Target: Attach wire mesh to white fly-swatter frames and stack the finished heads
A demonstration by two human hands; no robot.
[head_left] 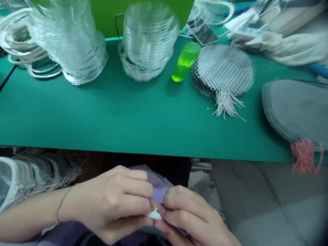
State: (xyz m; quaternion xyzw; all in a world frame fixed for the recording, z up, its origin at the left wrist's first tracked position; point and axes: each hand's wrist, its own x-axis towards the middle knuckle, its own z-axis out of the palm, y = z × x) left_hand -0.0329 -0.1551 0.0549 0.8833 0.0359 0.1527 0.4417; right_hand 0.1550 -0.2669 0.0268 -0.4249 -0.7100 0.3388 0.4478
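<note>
Left hand (115,201) and right hand (189,218) pinch white piece (154,215).

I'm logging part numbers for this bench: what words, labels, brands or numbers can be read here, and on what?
No text can be read anywhere.
The translucent green plastic cylinder shows no label.
The dark flat phone shows nothing legible on its screen.
The white packaging at the far right is too blurred to tell.
The small white piece pinched between the left hand and the right hand shows no print.
</note>
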